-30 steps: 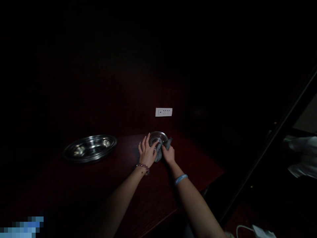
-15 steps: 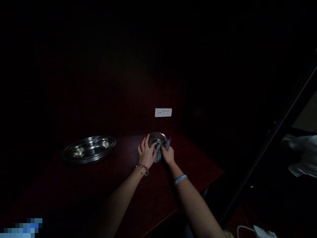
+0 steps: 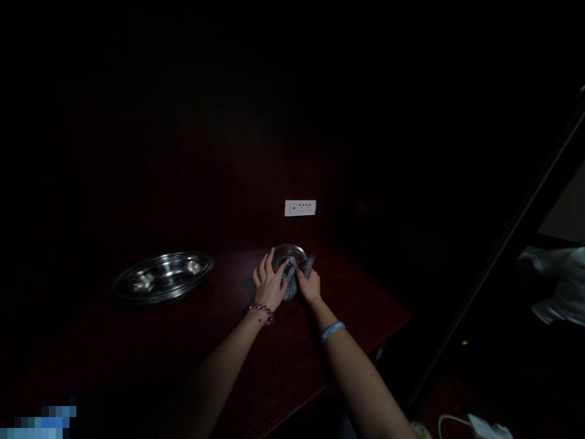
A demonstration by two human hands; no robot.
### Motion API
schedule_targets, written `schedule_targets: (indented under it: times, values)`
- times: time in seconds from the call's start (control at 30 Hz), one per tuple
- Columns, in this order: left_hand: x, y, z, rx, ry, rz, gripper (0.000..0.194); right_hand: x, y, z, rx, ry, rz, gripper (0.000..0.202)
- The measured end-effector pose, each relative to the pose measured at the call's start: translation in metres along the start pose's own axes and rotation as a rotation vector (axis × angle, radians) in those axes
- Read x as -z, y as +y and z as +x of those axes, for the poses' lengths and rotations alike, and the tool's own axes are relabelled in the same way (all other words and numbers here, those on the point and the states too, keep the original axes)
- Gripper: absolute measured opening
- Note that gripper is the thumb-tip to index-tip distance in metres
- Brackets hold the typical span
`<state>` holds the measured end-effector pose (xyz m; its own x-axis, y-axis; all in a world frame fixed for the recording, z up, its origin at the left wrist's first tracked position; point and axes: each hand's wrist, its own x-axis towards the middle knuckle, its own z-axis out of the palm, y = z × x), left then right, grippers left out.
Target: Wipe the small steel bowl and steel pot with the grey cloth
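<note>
A small round metal bowl [image 3: 292, 249] rests on the dark red table [image 3: 283, 366] near its back. My left hand [image 3: 270, 285] lies over the bowl's left side with its fingers spread, its thumb on the grey cloth [image 3: 290, 288] inside the rim. On the right, my right hand [image 3: 310, 285] is closed on the cloth, and a corner of it sticks up above the fingers. Part of the cloth hangs over the near side of the bowl. Further left on the table stands a large shiny metal basin [image 3: 169, 277], apart from both hands.
A white socket plate [image 3: 300, 208] is on the dark wall behind the bowl. The table's right edge slopes down toward the front. Beyond it are a slanting dark frame, pale fabric [image 3: 564, 283] and a white object with a cable [image 3: 489, 427].
The whole view has shifted very slightly. Both hands stay at the bowl with the cloth, with no clear movement of their own.
</note>
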<state>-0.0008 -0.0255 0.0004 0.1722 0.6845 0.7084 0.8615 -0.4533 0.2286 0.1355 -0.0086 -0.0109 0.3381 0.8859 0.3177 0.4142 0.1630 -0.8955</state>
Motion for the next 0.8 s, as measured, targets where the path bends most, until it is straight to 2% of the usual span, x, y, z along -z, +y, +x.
schedule_targets:
  times: [0.8]
  values:
    - [0.0016, 0.0038, 0.0010, 0.043, -0.068, 0.015, 0.052, 0.0037, -0.0064, -0.0037, 0.026, -0.007, -0.038, 0.027]
